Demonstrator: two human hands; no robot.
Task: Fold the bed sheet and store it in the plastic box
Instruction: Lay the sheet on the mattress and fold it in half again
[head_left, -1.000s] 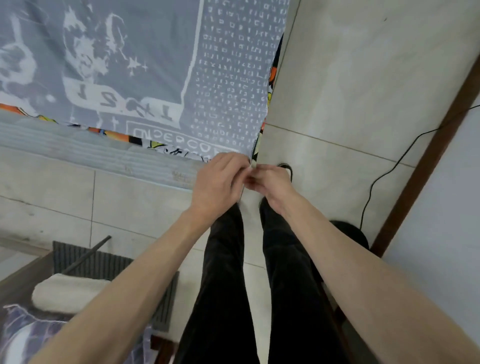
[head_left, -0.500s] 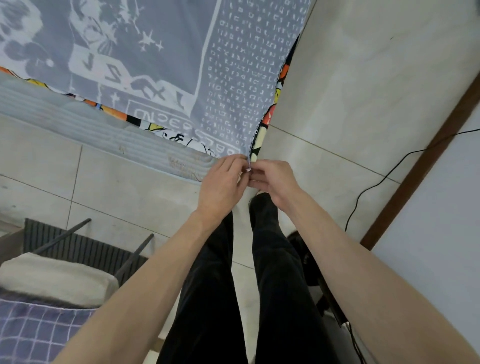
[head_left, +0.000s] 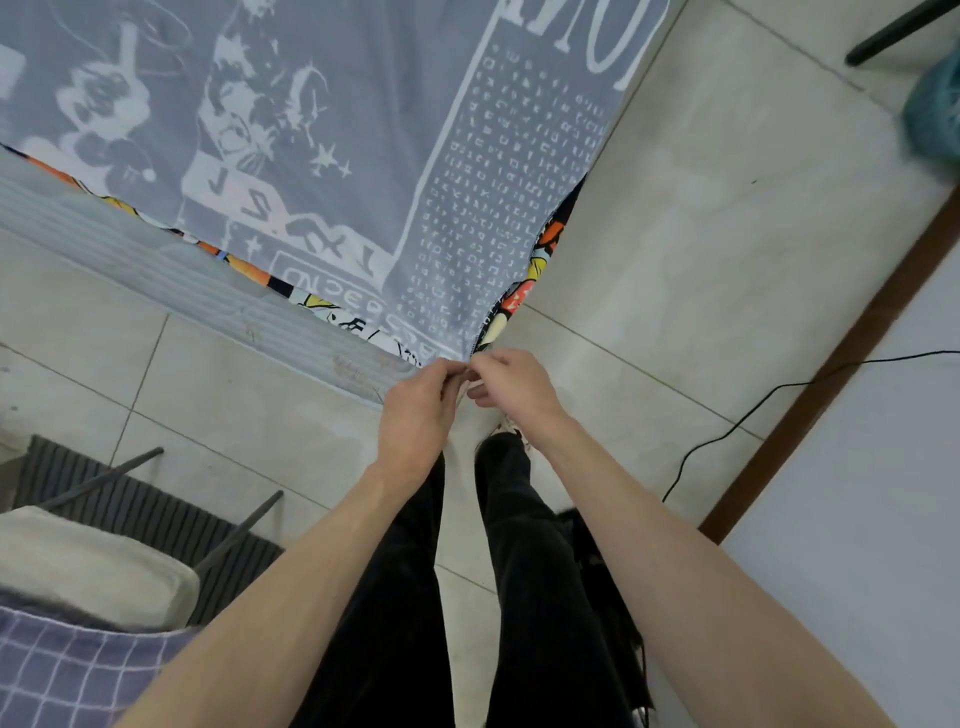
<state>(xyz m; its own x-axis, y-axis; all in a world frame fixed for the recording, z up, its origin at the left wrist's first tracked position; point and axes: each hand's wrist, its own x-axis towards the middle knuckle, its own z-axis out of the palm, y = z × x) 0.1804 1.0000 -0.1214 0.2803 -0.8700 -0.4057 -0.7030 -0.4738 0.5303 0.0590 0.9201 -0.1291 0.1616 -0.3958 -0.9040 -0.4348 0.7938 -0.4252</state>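
The bed sheet (head_left: 332, 156) lies spread across the tiled floor, its grey-blue reverse side up with white cartoon figures and lettering; a colourful printed layer shows along its near and right edges. My left hand (head_left: 418, 413) and my right hand (head_left: 511, 387) meet at the sheet's near right corner and pinch the corner layers together between fingers and thumbs. No plastic box is in view.
A pale grey mat (head_left: 171, 275) lies under the sheet's near edge. A dark ribbed mat (head_left: 135, 512), a cream cushion (head_left: 88, 566) and checked fabric (head_left: 67, 680) sit at lower left. A black cable (head_left: 737, 426) runs by the brown skirting (head_left: 841, 343) at right.
Both hands stay joined on the sheet's corner. The view has tilted up, showing more of the sheet and the far floor; the corner has lifted slightly.
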